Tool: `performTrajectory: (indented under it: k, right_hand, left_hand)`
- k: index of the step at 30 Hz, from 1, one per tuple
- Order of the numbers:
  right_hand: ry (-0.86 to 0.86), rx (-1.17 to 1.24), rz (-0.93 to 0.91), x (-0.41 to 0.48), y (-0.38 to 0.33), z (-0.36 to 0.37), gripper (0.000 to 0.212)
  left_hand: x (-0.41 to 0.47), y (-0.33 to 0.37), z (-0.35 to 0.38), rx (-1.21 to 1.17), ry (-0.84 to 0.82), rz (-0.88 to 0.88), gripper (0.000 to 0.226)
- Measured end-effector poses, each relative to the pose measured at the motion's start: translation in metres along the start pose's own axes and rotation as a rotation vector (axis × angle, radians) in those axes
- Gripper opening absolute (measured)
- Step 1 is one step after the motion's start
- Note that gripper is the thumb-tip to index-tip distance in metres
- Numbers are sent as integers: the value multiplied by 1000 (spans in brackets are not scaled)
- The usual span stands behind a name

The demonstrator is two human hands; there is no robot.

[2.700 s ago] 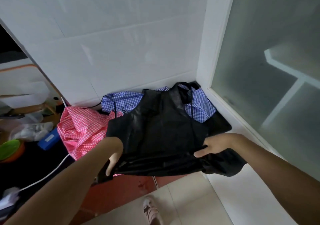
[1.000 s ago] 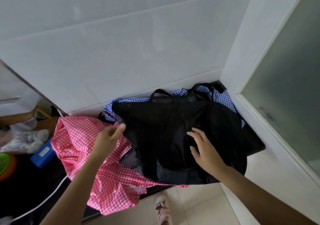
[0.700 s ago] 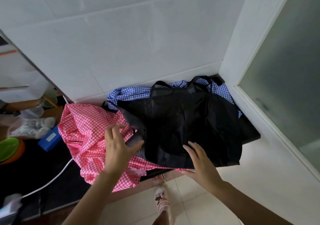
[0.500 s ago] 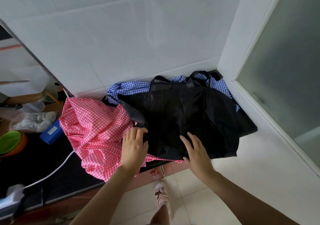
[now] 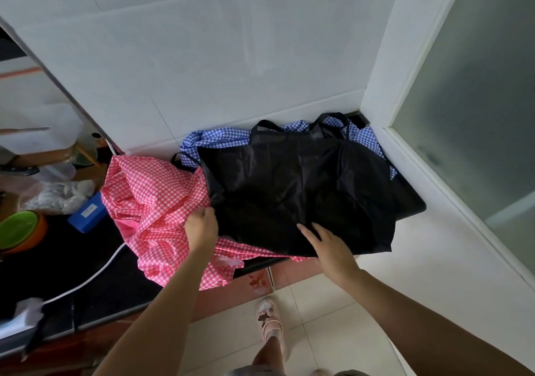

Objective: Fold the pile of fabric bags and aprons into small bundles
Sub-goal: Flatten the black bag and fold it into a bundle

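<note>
Wall (image 5: 202, 71): glossy white tiles across the upper frame.
Door (image 5: 477, 100): frosted glass in a white frame, right side.
Counter (image 5: 72, 245): dark and smooth, lower left.
Black bag (image 5: 295, 190): centre, thin and shiny, laid flat, strap loops toward the wall.
Pink checked cloth (image 5: 150, 196): crumpled left of the bag, spilling over the counter edge.
Blue checked cloth (image 5: 214, 141): bunched behind the bag.
Right hand (image 5: 330, 245): fingers spread flat on the bag's near edge.
Left hand (image 5: 201, 226): fingers curled at the bag's left corner; I cannot tell what they grip.

A glossy black countertop (image 5: 86, 265) set against a white tiled wall is seen strewn with a crumpled pink-and-white checked fabric (image 5: 150, 202), a bunched blue-and-white checked fabric (image 5: 214, 141), a flat blue rectangular box (image 5: 88, 212), a white cable (image 5: 95, 274) and a round green bowl (image 5: 17, 228).
</note>
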State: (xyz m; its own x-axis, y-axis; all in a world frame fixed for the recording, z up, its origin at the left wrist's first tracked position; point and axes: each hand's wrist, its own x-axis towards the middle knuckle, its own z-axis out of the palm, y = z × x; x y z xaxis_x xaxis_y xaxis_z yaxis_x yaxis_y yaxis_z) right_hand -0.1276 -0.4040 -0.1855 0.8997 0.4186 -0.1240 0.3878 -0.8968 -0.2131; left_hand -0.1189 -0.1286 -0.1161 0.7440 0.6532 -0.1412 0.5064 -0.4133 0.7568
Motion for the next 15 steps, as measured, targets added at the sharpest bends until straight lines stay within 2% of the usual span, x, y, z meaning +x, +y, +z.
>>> performTrajectory:
  k: [1, 3, 4, 6, 7, 9, 10, 12, 14, 15]
  right_hand:
    - [53, -10, 18, 0, 2, -1, 83]
    - [124, -23, 44, 1, 10, -11, 81]
    - [155, -7, 47, 2, 13, -22, 72]
    - [270, 25, 49, 3, 22, -46, 48]
    - [340, 35, 64, 3, 26, -58, 42]
    - [412, 36, 90, -2, 31, -74, 42]
    - [413, 31, 99, -6, 33, -75, 43]
    - [365, 12, 113, -17, 38, -62, 46]
    - [239, -19, 128, -31, 46, -38, 49]
    - [150, -42, 144, -37, 50, -27, 50]
  left_hand:
    - [6, 7, -6, -166, 28, -131, 27]
    - [15, 26, -24, -642, 42, -360, 26]
    - [17, 36, -39, -807, 64, -412, 25]
    - [19, 48, -69, -873, 132, -367, 27]
    - [18, 48, -83, -796, 185, -261, 34]
    - [6, 43, -99, -441, 303, 81, 48]
    - [-2, 34, -100, -272, 309, 221, 50]
    - [-14, 6, -93, -116, 218, 243, 53]
    - [-14, -30, -80, 78, 38, 118, 52]
    - [-14, -48, -75, 283, -106, 42, 48]
